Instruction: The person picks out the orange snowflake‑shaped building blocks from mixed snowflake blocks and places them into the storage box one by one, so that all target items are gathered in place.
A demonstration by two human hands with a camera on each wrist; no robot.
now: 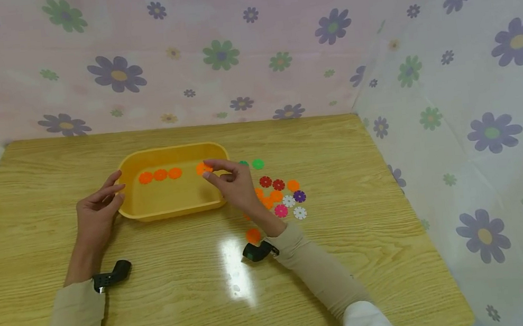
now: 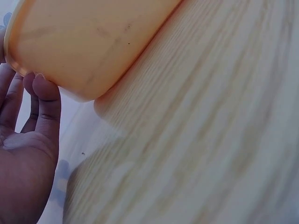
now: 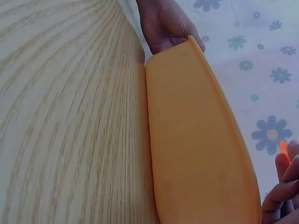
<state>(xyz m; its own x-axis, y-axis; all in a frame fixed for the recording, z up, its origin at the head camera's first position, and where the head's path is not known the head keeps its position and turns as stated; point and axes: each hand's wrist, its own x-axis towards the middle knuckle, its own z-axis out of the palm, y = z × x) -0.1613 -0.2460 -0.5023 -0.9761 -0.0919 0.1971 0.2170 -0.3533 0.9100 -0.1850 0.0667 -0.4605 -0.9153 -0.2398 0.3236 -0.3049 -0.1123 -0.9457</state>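
Note:
In the head view, my right hand (image 1: 235, 184) is over the right end of a yellow plastic tub (image 1: 176, 213). Between thumb and forefinger it pinches an orange notched plastic disc (image 1: 203, 168). The same disc (image 3: 283, 148) shows as an orange edge at the fingertips in the right wrist view. Three orange discs (image 1: 160, 174) lie in a row on the tub's floor. My left hand (image 1: 96, 209) is at the tub's left end, its extended fingers touching the outside near the rim; the left wrist view shows those fingertips (image 2: 46, 88) against the wall.
Right of the tub, several loose notched discs lie on the wooden table (image 1: 184, 288), including red (image 1: 265, 182), purple (image 1: 299, 196), white (image 1: 299, 212), pink (image 1: 281, 211) and green (image 1: 258, 164) ones. One orange disc (image 1: 253, 235) lies nearer, beside the right wrist camera (image 1: 257, 251). A flowered cloth (image 1: 249, 42) hangs behind.

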